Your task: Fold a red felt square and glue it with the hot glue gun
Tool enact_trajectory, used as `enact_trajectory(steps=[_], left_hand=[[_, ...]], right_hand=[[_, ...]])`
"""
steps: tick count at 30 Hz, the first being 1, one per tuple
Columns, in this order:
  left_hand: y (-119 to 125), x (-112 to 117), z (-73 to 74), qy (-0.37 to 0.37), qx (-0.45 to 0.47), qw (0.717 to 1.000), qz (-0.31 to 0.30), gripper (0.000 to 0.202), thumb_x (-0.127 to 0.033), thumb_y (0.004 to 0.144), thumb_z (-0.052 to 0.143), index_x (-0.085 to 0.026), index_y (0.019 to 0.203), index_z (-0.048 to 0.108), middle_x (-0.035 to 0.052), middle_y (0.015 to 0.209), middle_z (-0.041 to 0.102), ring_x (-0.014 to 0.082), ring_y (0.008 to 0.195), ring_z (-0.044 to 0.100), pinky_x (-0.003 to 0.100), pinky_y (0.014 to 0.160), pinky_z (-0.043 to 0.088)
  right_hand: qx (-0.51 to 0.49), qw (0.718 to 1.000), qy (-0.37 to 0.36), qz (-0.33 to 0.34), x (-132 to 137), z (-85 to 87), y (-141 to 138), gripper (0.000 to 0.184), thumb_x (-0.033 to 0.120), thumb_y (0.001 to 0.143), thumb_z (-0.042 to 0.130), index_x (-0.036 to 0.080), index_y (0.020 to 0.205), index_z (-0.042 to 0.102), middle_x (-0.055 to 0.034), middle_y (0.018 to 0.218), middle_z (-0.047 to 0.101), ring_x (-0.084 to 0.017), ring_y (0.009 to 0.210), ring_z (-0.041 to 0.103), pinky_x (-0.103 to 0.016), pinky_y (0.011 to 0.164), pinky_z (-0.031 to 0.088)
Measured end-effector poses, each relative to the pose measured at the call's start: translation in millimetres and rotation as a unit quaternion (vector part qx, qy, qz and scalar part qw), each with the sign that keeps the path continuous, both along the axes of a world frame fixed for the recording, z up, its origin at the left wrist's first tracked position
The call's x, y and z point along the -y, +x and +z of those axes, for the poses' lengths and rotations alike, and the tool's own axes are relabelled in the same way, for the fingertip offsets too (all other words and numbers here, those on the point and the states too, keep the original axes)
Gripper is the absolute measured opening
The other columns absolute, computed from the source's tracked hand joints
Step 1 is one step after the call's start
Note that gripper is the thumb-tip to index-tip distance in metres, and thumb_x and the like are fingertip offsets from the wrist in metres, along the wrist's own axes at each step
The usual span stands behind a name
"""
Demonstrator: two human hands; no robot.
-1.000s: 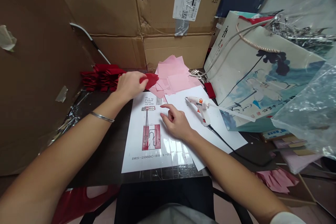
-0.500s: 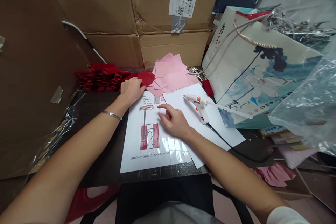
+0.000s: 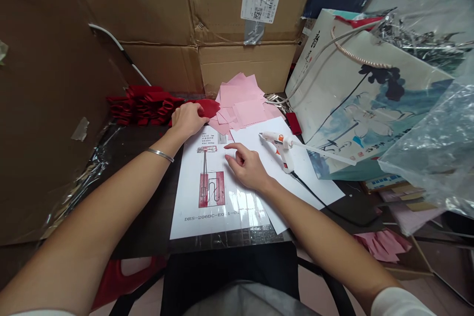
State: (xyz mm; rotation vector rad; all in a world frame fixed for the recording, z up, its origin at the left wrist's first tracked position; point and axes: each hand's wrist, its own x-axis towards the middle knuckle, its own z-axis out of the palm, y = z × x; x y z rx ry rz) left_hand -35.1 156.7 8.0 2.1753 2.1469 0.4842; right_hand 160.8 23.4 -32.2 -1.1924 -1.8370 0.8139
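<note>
My left hand reaches to the far side of the table, its bent fingers on a red cloth piece. Some fingertips are hidden behind the hand. Left of it lies a heap of folded red cloth pieces. My right hand rests over the printed sheet, holding nothing, its thumb and index finger curved and apart. The sheet shows a drawing of a red and clear piece with text. A white glue gun with a glue stick in it lies to the right on a blank sheet.
Pink square sheets are piled behind the papers, with metal clips beside them. A cardboard box closes off the back. A large paper bag and clear plastic stand at right. The gun's black cord runs right.
My left hand has shifted slightly right and up over the red cloth piece. My right hand has barely moved. The view has tilted a little.
</note>
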Motion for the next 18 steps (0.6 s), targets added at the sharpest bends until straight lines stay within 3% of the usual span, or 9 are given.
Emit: enact_trajectory(steps=[4,10,14,17,18], left_hand=[[6,1,-3.0,0.01,0.003,1.0,-0.005,0.036,-0.045,0.075,0.068,-0.023,0.103,0.072,0.0116,0.114,0.069,0.0354,0.102,0.064,0.047,0.086,0.049],[7,-4,-6.3,-0.003,0.033,0.999,0.015,0.02,-0.035,0.076,0.067,-0.023,0.09,0.075,0.0103,0.097,0.073,0.0328,0.094,0.066,0.043,0.082,0.051],[5,-2,5.9,0.03,0.057,0.998,0.018,0.02,-0.03,0.081,0.059,-0.02,0.092,0.073,0.0109,0.099,0.073,0.0302,0.097,0.065,0.042,0.088,0.049],[7,8,22.0,0.092,0.092,0.991,0.005,0.024,-0.031,0.087,0.05,-0.02,0.099,0.067,0.0084,0.107,0.07,0.0248,0.101,0.063,0.037,0.092,0.047],[8,13,26.9,0.137,0.152,0.979,-0.011,0.022,-0.03,0.087,0.049,-0.018,0.098,0.065,0.0082,0.102,0.069,0.0227,0.096,0.063,0.035,0.089,0.048]], right_hand=[[-0.002,1.0,0.0,0.001,1,0.5,0,0.022,0.024,0.087,0.053,0.021,0.108,0.061,0.0088,0.053,0.032,-0.012,0.05,0.037,-0.029,0.057,0.031],[-0.008,1.0,0.002,0.007,-1,-3.0,0,0.021,0.024,0.088,0.054,0.021,0.107,0.062,0.0091,0.052,0.031,-0.012,0.05,0.036,-0.029,0.057,0.031],[-0.018,1.0,0.003,-0.004,1,2.7,-1,0.021,0.025,0.088,0.056,0.02,0.107,0.063,0.0081,0.054,0.035,-0.012,0.051,0.038,-0.029,0.056,0.034],[-0.035,0.999,-0.002,-0.029,15,22.3,9,0.028,0.03,0.09,0.057,0.019,0.116,0.061,0.0034,0.066,0.05,-0.013,0.06,0.048,-0.03,0.059,0.041],[-0.037,0.999,-0.007,-0.039,23,30.7,15,0.034,0.032,0.09,0.058,0.021,0.122,0.057,0.0003,0.077,0.058,-0.014,0.067,0.054,-0.03,0.062,0.044]])
